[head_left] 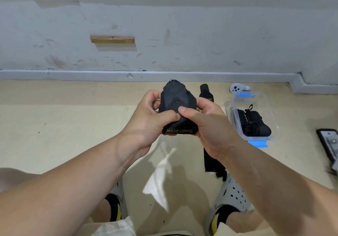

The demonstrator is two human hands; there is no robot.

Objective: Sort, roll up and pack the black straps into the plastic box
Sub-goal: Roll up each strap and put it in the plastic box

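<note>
Clogs point(232, 199), grey and perforated, on smooth beige floor point(64, 126), left hand point(151, 118) and right hand point(206, 126) both pinching half-rolled black strap point(175, 98) — yellow lettering along its edge, flat strap point(210, 162) lying just right, clear plastic box point(270, 107) farther right — rolled straps point(254, 124) inside.

Yellow "XUEYING" on the bottom edge of the held strap point(176, 96). The floor strap point(205, 91) has yellow print too, only "NG" legible, the rest hidden
</note>
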